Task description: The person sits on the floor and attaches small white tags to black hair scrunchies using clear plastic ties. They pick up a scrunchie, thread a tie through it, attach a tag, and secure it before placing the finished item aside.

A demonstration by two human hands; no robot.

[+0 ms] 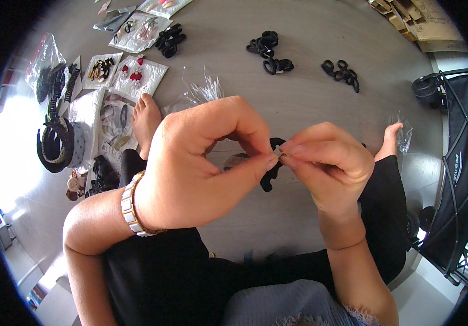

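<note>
My left hand, with a white-and-gold bracelet on the wrist, is closed in a pinch between thumb and forefinger. Facing it, my right hand pinches too, and the two sets of fingertips almost meet. Between them shows a small, pale, see-through strip, too small to make out fully. Black hair ties show right behind and below the fingertips, partly hidden by my left hand. Whether they hang from the strip or lie on the floor, I cannot tell.
Bunches of black hair ties lie on the floor ahead. To the left are hair accessories on white pouches, headbands and clear strips. A black folding cart stands right; cardboard lies far right.
</note>
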